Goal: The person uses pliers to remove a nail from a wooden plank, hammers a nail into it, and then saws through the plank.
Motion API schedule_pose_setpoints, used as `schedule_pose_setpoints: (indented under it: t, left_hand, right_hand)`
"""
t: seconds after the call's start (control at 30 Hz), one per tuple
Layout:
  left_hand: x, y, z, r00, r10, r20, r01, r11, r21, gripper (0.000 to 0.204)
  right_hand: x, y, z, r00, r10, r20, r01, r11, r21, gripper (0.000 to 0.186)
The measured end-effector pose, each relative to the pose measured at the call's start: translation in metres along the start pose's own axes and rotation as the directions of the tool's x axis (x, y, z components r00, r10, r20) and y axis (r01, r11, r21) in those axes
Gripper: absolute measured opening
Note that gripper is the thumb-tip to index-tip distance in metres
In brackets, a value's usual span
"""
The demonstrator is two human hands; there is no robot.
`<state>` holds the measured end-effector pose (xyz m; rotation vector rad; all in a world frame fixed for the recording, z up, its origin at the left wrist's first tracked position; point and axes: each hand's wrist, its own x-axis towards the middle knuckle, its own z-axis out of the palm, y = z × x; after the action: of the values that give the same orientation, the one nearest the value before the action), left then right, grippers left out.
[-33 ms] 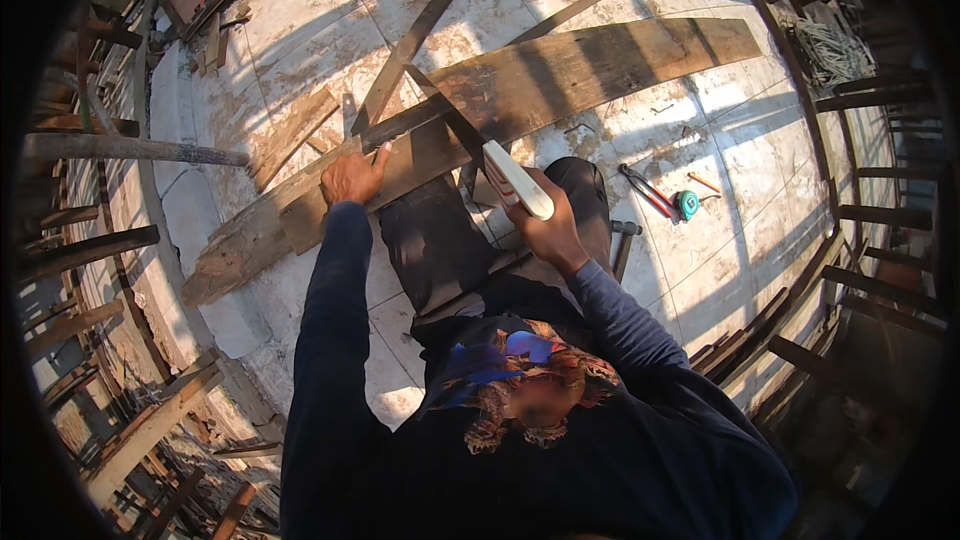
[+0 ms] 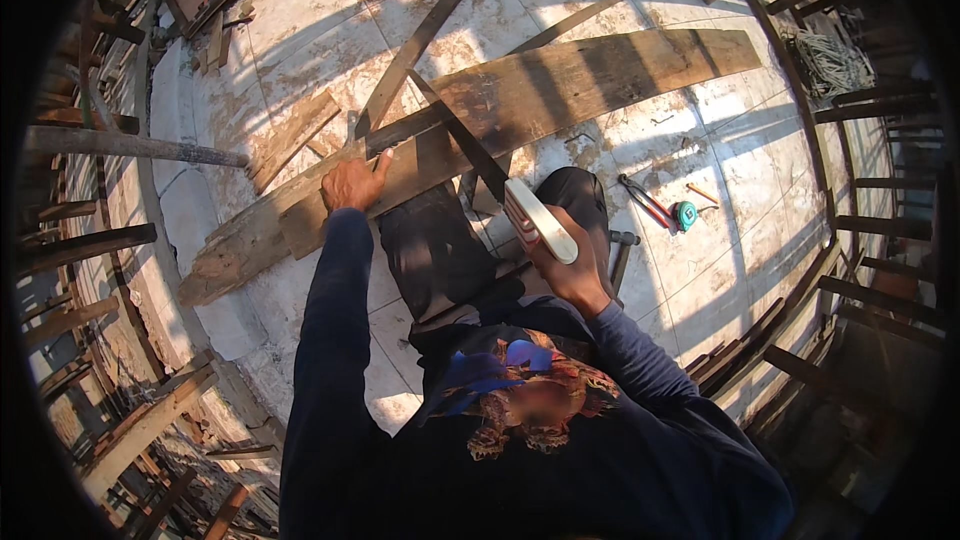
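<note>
A long weathered wooden plank point(image 2: 600, 70) lies slantwise in front of me, from lower left to upper right, across my knee. My left hand point(image 2: 352, 183) presses on its left part, the thumb stretched out over the wood and the other fingers bent at its surface. My right hand point(image 2: 568, 265) is closed round the pale handle point(image 2: 545, 223) of a handsaw. The dark saw blade point(image 2: 462, 137) runs away from me across the plank, its tip beyond the far edge. Where the teeth meet the wood is too small to make out.
Right of my knee lie red-handled pincers point(image 2: 648, 204), a teal tape measure point(image 2: 684, 216), an orange pencil point(image 2: 703, 194) and a hammer point(image 2: 624, 240). A wooden strip point(image 2: 432, 32) reaches away beyond the plank. Timber pieces line both sides; a cord bundle point(image 2: 832, 65) lies far right.
My right hand has drawn the handsaw back toward me and slightly right. My left hand stays in place on the plank.
</note>
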<state>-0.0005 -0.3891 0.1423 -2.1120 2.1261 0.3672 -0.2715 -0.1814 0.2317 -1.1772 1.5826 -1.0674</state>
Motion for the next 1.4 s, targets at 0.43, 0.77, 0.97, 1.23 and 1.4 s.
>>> schedule_pose_setpoints:
  t: [0.43,0.77,0.97,1.23,1.4]
  left_hand:
    - [0.0,0.004,0.009,1.0,0.023,0.005,-0.022,0.999,-0.049,0.083]
    - [-0.003,0.023,0.006,1.0,0.025,0.015,-0.025,0.999,-0.027,0.084]
    - [-0.011,-0.001,0.007,1.0,-0.012,0.012,0.012,1.0,0.019,0.084]
    - [-0.001,0.02,0.013,0.998,0.038,-0.047,-0.038,0.999,0.006,0.083]
    - [-0.001,0.006,0.01,1.0,0.018,-0.003,-0.018,1.0,0.0,0.084]
  right_hand:
    - [0.069,0.035,0.033,0.998,0.058,-0.003,-0.057,0.992,0.109,0.036]
    - [0.108,0.033,0.044,0.993,-0.069,-0.099,0.077,0.994,0.074,0.035]
    - [-0.025,-0.007,-0.007,0.994,0.108,0.011,-0.108,0.993,-0.036,0.045]
    - [0.093,0.034,0.031,0.999,0.023,-0.049,-0.02,0.998,0.059,0.034]
    - [0.043,0.03,0.027,0.996,-0.037,-0.078,0.044,0.994,0.097,0.042]
